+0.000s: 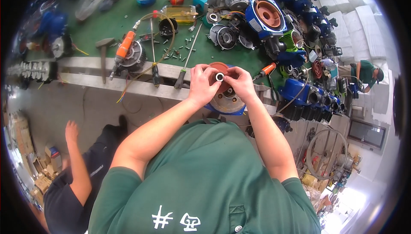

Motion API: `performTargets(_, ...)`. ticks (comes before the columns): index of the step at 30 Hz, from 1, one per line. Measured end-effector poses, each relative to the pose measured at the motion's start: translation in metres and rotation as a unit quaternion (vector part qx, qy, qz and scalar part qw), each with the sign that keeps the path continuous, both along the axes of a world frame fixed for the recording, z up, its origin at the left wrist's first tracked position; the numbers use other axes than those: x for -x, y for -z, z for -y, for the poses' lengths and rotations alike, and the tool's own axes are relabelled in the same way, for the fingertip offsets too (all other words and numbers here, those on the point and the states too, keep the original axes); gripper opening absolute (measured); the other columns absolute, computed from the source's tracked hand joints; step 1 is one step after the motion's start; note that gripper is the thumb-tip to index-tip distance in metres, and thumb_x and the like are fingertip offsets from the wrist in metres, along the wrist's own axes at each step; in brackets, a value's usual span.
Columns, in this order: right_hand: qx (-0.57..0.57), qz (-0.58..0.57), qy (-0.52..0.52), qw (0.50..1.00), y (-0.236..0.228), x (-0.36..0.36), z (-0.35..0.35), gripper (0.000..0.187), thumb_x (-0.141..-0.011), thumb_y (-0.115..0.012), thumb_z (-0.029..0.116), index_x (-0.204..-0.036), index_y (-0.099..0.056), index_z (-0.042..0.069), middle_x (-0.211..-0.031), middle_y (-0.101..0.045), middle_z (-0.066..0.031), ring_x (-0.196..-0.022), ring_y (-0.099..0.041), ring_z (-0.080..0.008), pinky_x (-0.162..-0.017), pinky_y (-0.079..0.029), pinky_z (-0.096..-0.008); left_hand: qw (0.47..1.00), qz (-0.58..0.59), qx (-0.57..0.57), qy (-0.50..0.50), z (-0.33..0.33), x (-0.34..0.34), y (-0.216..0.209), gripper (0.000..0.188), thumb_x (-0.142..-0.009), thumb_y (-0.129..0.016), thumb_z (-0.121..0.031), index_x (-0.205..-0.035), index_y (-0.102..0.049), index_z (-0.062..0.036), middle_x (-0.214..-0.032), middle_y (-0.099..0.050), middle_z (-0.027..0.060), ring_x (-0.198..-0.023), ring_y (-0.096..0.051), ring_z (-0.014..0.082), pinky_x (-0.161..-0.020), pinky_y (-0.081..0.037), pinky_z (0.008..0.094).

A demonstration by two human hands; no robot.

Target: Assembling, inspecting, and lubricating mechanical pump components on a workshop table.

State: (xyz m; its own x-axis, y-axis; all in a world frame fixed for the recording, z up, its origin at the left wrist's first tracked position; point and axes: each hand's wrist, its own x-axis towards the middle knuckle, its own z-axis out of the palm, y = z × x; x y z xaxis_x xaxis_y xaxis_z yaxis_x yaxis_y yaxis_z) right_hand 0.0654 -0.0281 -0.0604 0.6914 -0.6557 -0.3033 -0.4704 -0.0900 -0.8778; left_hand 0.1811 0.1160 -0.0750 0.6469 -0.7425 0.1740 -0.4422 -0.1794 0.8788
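Note:
Between my two hands is a small pale ring with a dark centre [219, 77], pinched by the fingertips. My left hand [203, 81] grips its left side with curled fingers. On the other side my right hand [240, 82] closes on it with thumb and fingers. Directly below and behind the ring is a round metal motor part [227, 103] with a blue rim, at the bench's front edge. A reddish-brown disc [219, 67] shows behind my fingers, partly hidden by them.
On the green bench [128, 18] lie an orange air screwdriver [125, 45], a hammer [103, 58], two long screwdrivers [182, 76], loose screws [174, 53] and a yellow bottle [180, 14]. Blue motors [295, 89] line the right. One co-worker [83, 178] is at lower left, another [367, 76] far right.

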Motion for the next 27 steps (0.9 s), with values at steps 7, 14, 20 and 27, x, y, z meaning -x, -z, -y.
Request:
performTargets(7,0.054,-0.070,-0.057,0.994,-0.018,-0.010,-0.002,0.040,-0.078,-0.077,0.014,-0.112,-0.066,-0.004,-0.100,-0.070,-0.0123,-0.088,-0.068,-0.0167,-0.081,-0.054,-0.0304,0.995,-0.084,-0.036,-0.030,0.008,-0.011,0.006,0.029,-0.074,-0.076,-0.011,-0.101,-0.068,-0.0064,-0.112,-0.053,0.0157,-0.111,-0.051,0.0323,-0.098,-0.043,0.0415)
performTargets(14,0.003,-0.089,-0.075,0.993,-0.028,-0.017,0.004,0.032,-0.080,-0.074,0.017,-0.104,-0.071,-0.006,-0.090,-0.071,-0.0143,-0.081,-0.068,-0.0177,-0.076,-0.053,-0.0310,0.987,-0.148,-0.054,-0.026,0.013,-0.015,0.009,0.024,-0.074,-0.076,-0.013,-0.096,-0.070,-0.0059,-0.110,-0.053,0.0150,-0.109,-0.051,0.0307,-0.096,-0.045,0.0403)
performTargets(20,-0.030,-0.089,-0.091,0.991,-0.021,-0.018,0.014,0.023,-0.089,-0.069,0.012,-0.105,-0.070,-0.005,-0.083,-0.068,-0.0058,-0.073,-0.061,-0.0108,-0.067,-0.050,-0.0267,0.987,-0.123,-0.105,0.007,0.024,-0.031,0.000,0.018,-0.075,-0.076,-0.018,-0.086,-0.074,-0.0037,-0.101,-0.055,0.0138,-0.100,-0.058,0.0266,-0.087,-0.050,0.0378)
performTargets(27,0.056,-0.072,-0.101,0.991,-0.008,-0.016,0.012,0.020,-0.086,-0.071,0.012,-0.099,-0.071,-0.004,-0.085,-0.065,-0.0064,-0.073,-0.062,-0.0125,-0.068,-0.050,-0.0285,0.981,-0.104,-0.158,0.026,0.033,-0.036,-0.002,0.019,-0.074,-0.076,-0.019,-0.083,-0.075,-0.0028,-0.101,-0.058,0.0156,-0.099,-0.058,0.0281,-0.087,-0.050,0.0383)
